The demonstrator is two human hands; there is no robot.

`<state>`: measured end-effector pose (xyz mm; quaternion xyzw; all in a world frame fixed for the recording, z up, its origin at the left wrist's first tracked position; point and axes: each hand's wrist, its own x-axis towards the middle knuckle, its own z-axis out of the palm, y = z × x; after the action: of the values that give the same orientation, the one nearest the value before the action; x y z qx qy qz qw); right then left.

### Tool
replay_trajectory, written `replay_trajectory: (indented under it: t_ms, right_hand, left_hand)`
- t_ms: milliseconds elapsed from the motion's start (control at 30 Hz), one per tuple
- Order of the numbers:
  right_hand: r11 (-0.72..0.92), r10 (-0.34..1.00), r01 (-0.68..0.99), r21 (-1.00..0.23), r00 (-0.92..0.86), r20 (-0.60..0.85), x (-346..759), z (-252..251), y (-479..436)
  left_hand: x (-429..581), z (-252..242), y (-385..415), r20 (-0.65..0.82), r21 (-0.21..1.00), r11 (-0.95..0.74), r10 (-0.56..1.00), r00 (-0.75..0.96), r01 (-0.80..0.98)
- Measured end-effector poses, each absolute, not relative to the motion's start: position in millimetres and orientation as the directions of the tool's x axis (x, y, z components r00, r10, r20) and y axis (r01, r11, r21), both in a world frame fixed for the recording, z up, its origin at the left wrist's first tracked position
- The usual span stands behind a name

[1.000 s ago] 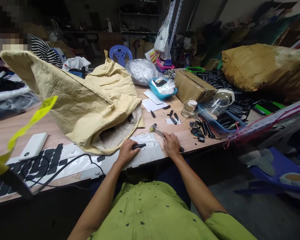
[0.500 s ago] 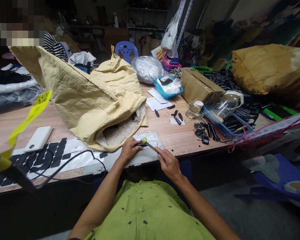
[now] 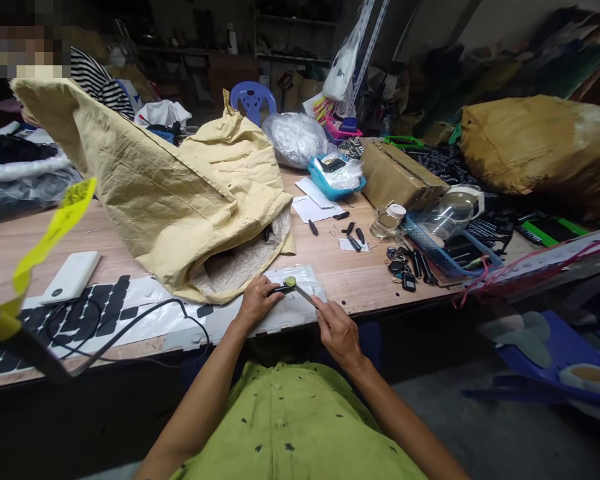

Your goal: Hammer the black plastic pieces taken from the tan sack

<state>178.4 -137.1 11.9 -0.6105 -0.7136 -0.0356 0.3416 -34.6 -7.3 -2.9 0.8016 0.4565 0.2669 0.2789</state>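
Observation:
My left hand (image 3: 256,305) is closed on a small black elongated part (image 3: 280,290), holding it over the near edge of the table. My right hand (image 3: 339,331) grips a thin, dark metal-looking rod-shaped tool (image 3: 306,295). At the far end of this tool is a round yellow-green piece (image 3: 291,281), which meets or lies just over the tip of the black part; actual contact is too small to tell. Beneath both hands lies a clear plastic-covered white sheet (image 3: 307,280). Similar black parts (image 3: 354,241) are scattered farther back, right of centre.
A large beige sack (image 3: 165,207) lies open left of my hands. A white power bank (image 3: 71,277), a black cable (image 3: 145,312) and black stickers (image 3: 115,307) are at left. On the right are keys (image 3: 408,281), a blue basket (image 3: 445,257), a jar (image 3: 389,220) and a carton (image 3: 403,175).
The black part in my left hand and the tool's round end have shifted slightly against each other. Both hands keep their grips, and the camera view has moved slightly.

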Motion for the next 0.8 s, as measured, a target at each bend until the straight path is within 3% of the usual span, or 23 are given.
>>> replay_trajectory:
  t_ms: [167,433,633,700,800]
  right_hand:
    - [0.193,0.867,0.909,-0.369,0.019,0.498,185.5,4.3,-133.0]
    - [-0.121,0.882,0.958,-0.260,0.224,0.414,224.3,1.9,-63.5]
    - [-0.233,0.849,0.964,-0.131,0.267,0.455,228.9,-10.7,-39.1]
    - [-0.230,0.849,0.969,-0.091,0.246,0.469,227.6,-15.5,-39.1]
    - [-0.233,0.849,0.971,-0.059,0.233,0.475,227.5,-20.4,-39.2]
  left_hand:
    - [-34.3,-2.5,-9.6,0.193,0.671,-0.451,0.873,0.448,0.589]
    - [-33.6,-0.4,-7.4,0.218,0.655,-0.480,0.860,0.462,0.584]
    - [-40.4,19.7,-44.2,0.250,0.783,-0.511,0.780,0.574,0.354]
    - [-38.9,19.6,-72.8,0.149,0.843,-0.463,0.690,0.708,0.274]
    - [-30.8,-0.3,-107.8,-0.109,0.869,-0.336,0.586,0.803,0.363]
